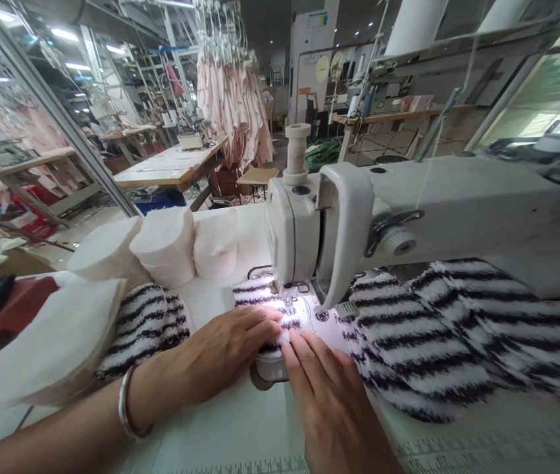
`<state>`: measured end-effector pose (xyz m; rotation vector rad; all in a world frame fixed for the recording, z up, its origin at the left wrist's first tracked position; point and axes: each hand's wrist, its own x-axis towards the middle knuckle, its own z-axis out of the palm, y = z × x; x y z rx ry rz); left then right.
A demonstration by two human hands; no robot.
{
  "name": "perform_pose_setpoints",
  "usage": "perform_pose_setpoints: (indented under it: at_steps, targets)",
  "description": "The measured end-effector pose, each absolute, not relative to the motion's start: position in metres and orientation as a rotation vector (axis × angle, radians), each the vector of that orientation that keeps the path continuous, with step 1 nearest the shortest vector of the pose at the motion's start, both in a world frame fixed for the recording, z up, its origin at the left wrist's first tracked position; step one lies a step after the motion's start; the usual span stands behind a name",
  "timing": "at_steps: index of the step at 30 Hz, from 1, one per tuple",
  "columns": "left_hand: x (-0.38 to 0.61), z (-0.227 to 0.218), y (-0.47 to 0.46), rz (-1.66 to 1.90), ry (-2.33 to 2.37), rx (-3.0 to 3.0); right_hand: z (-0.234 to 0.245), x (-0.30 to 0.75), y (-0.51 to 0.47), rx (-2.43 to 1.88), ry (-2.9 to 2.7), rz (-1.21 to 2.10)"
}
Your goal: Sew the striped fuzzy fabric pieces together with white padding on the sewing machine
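A small piece of black-and-white striped fleece fabric [253,289] lies under the lit needle area of a white sewing machine [293,230]. My left hand [225,345], a silver bangle at its wrist, rests flat on the fabric with fingers stretched towards the presser foot [290,304]. Close by on the right, my right hand [322,395] lies with its fingers extended, tips on the fabric's near edge. Both hands press from above and neither grips anything. The fabric under the fingers is partly hidden.
Larger striped fleece pieces [422,336] lie under the machine arm on the right. At left stand stacks of white padding [164,247] and a striped piece [144,329]. A ruler strip [437,454] runs along the front edge. Pink garments [233,99] hang behind.
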<state>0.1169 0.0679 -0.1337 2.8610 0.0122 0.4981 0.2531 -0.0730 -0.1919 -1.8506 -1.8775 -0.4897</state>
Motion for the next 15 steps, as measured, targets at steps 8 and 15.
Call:
perform_pose_setpoints:
  at_steps: [8, 15]
  targets:
    - [0.107, -0.156, 0.079, 0.533, 0.064, 2.781, -0.183, 0.275, -0.063, -1.842, -1.925, -0.261]
    - [0.117, -0.153, 0.070, 0.304, 0.323, 2.884, -0.163, 0.297, -0.055, -1.929, -1.973, -0.206]
